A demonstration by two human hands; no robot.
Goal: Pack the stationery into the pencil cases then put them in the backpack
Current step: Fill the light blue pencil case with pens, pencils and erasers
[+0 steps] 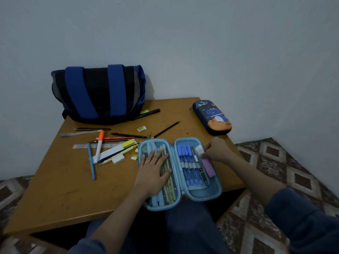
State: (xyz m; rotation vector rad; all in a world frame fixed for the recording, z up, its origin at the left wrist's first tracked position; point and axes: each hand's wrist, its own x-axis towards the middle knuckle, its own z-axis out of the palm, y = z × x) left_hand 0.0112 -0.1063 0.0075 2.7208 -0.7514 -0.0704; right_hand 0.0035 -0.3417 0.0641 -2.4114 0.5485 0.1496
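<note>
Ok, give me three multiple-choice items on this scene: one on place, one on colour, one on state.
1. Where does the dark case lie?
A) near the far right corner of the table
B) under the table
C) in the person's lap

2. What colour is the open case?
A) red
B) light blue
C) black

3. How is the left hand?
A) curled into a fist
B) off the table
C) flat on the open case's left half

Key: 1 A, it lies closed by the far right corner; 2 B, its rim and lining are light blue; 3 C, it lies straight-fingered across that half.
</note>
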